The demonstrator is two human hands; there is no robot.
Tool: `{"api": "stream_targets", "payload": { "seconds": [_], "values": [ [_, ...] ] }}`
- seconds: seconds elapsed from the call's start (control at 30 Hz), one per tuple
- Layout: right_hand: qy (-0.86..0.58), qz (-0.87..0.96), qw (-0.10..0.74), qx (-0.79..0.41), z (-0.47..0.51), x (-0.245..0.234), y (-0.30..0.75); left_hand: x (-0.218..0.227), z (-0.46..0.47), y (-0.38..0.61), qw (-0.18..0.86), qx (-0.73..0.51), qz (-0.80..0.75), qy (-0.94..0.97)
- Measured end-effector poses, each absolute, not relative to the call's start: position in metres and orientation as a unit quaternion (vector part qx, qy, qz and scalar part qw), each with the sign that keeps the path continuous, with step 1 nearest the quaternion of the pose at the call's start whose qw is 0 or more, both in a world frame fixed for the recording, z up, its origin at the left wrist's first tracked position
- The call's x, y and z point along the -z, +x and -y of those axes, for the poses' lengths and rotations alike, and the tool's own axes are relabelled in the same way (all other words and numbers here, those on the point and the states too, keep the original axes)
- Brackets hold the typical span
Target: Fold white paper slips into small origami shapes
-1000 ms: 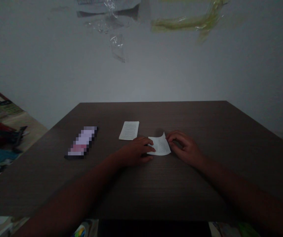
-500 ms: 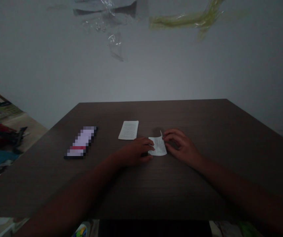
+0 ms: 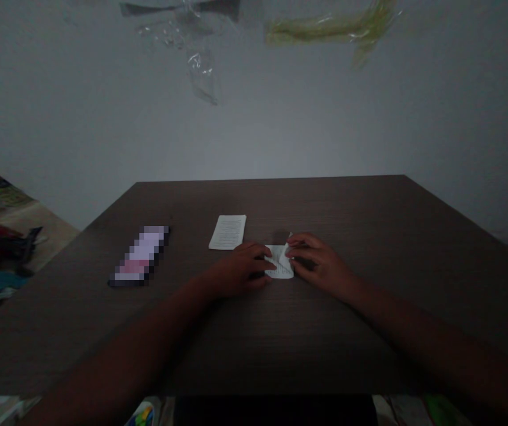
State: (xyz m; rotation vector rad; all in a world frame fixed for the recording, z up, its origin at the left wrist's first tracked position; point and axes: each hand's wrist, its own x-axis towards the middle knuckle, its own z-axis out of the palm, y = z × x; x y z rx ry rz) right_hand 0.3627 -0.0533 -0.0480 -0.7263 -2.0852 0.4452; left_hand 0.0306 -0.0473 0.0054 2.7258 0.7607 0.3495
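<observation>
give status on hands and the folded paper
Left hand: fingers on folded printed paper, against the dark wood table. Right hand: fingertips on its upper right edge. Separate printed slip lies beyond left hand, apart.

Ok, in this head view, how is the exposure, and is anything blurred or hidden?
Head view: dim and underexposed, with the left hand and right hand dark; the print on the folded paper is too soft to read; a pixelated block hides the item on the wooden table.

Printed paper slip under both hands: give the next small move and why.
Probably press the paper slip flat at its raised edge with the right hand: that edge stands up beside its fingers, while the left hand pins the other side.
</observation>
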Motion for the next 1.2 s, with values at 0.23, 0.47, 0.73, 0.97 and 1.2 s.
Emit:
{"api": "stream_targets", "payload": {
  "seconds": [0.23,0.47,0.73,0.97,1.2],
  "values": [
    [-0.303,0.862,0.377,-0.155,0.056,0.041,0.364,-0.006,0.048,0.03,0.141,-0.118,-0.279,0.943],
    [-0.303,0.882,0.333,-0.139,0.059,0.041,0.362,-0.007,0.046,0.031,0.154,-0.115,-0.283,0.94],
    [-0.302,0.89,0.311,-0.14,0.06,0.038,0.362,-0.01,0.045,0.029,0.132,-0.109,-0.296,0.94],
    [-0.296,0.895,0.302,-0.144,0.06,0.037,0.363,-0.016,0.045,0.029,0.133,-0.101,-0.301,0.939],
    [-0.291,0.896,0.297,-0.155,0.06,0.034,0.364,-0.008,0.04,0.024,0.137,-0.103,-0.295,0.94]
  ]
}}
